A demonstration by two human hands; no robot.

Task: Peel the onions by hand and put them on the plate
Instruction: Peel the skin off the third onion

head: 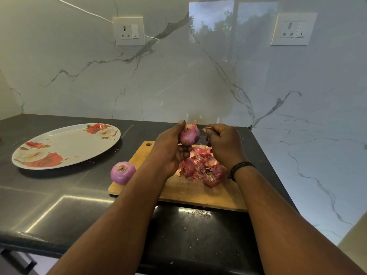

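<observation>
L hand [170, 147] cups an onion [189, 134] up off the cutting board [198, 191], thumb over the top, fingers curled underneath — firm grip, onion mostly purple w/ a few dry papery bits left near the tip. R hand [223, 143] is just beside it, fingers curled in, thumb & forefinger pinching a thin strip of skin [206, 129] that looks free of the onion, or nearly so. Below both hands sits the pile of peels [202, 167] on the board. A second onion [122, 172], looks already peeled, rests at the board's left edge, half on the dark counter [59, 195], not yet on the plate [65, 145], which lies well apart to the left and holds no onions. Judgement: mid-peel on onion no. 2, roughly halfway thru the task. To do this step well: drop the strip on the pile, then rotate the onion w/ the L fingers so the leftover dry flakes near the tip face the R hand; catch each flake at its loose edge w/ a nail & pull down toward the root, not sideways, so it comes off whole. Keep the work over the board — scraps stay in one place. Check the underside too; can't see it here.
</observation>
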